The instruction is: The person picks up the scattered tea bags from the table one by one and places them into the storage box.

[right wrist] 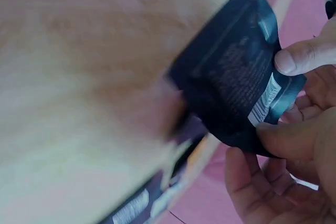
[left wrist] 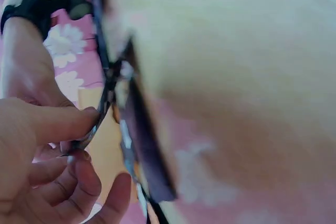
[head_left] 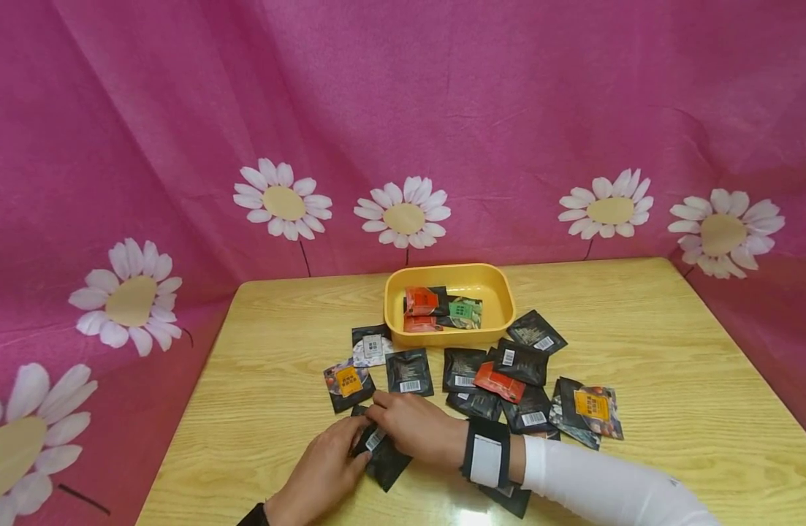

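Near the front of the table, both hands hold one black sachet (head_left: 391,467), barcode side up. My left hand (head_left: 327,464) pinches its left edge with the thumb on top. From the far side, my right hand (head_left: 419,427) reaches across and grips the other corner. The right wrist view shows both thumbs pressing the sachet (right wrist: 228,74) beside its white barcode, fingers underneath. In the left wrist view the sachet appears nearly edge-on between the left hand (left wrist: 52,150) and the right hand (left wrist: 31,72). The sachet's front face is hidden.
A yellow tray (head_left: 501,307) at the back holds red, green and black sachets. An orange-labelled sachet (head_left: 348,383), a white-labelled sachet (head_left: 372,347) and a black sachet (head_left: 409,371) lie beyond the hands. Several overlapping sachets (head_left: 521,361) spread to the right, some beneath the right forearm.
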Motion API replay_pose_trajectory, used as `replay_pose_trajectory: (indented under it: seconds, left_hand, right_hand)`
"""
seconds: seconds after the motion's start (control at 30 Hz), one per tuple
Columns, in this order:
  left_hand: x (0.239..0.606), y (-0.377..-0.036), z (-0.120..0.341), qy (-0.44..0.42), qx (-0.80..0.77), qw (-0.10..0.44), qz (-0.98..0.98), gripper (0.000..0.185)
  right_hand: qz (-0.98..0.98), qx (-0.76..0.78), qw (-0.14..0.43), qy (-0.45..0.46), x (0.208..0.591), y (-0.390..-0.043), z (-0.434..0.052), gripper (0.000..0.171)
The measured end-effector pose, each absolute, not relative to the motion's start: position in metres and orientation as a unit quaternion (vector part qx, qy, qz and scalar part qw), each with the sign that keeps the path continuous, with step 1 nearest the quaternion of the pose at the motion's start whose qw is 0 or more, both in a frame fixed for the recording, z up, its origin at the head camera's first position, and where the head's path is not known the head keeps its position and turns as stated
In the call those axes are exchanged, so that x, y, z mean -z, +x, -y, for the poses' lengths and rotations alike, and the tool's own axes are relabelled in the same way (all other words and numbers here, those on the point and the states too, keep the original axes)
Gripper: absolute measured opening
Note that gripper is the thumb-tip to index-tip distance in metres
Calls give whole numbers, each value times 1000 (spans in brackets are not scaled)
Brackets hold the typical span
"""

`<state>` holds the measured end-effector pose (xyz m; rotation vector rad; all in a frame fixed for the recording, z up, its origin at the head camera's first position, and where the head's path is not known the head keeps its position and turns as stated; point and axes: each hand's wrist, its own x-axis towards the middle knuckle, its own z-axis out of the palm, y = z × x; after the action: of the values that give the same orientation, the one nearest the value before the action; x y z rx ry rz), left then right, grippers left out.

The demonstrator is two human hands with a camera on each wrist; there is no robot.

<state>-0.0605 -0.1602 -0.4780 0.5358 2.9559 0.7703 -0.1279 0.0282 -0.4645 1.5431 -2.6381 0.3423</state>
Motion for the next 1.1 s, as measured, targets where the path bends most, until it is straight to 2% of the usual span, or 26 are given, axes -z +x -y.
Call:
replay_pose_trajectory:
  seconds: [0.17, 0.23, 0.33, 0.43, 0.53, 0.63, 0.73, 0.87, 1.03, 1.1]
  left_hand:
    - [464, -75, 158, 177, -290, 26, -940, 24]
    - [458, -84, 156, 192, -298, 10, -935, 19]
    - [447, -100, 152, 231, -287, -49, -928, 16]
    - [429, -119, 143, 279, -226, -131, -924, 20]
    - [405, -143, 128, 328, -151, -194, -912, 32]
    - [385, -173, 107, 362, -91, -220, -901, 38]
    - [377, -205, 84, 368, -51, -217, -903, 39]
    - [386, -246, 56, 354, -13, -201, -913, 36]
    - [410, -286, 29, 342, 16, -174, -923, 21]
    - [418, -297, 21, 340, 24, -154, -927, 20]
  right_hand:
    - [857, -148, 49, 491, 444, -135, -44, 25]
    - [858, -159, 65, 483, 437, -140, -51, 21]
    - [863, -168, 82, 468, 425, -149, -62, 14]
    - [869, -165, 103, 454, 413, -160, -74, 9]
    - [873, -162, 136, 439, 403, -176, -89, 20]
    - [879, -168, 177, 410, 395, -197, -106, 35]
    - [888, -157, 214, 375, 396, -223, -125, 41]
    - [912, -108, 234, 319, 409, -251, -143, 36]
    - [942, -70, 209, 254, 427, -270, -153, 23]
    - [950, -56, 190, 240, 434, -276, -156, 17]
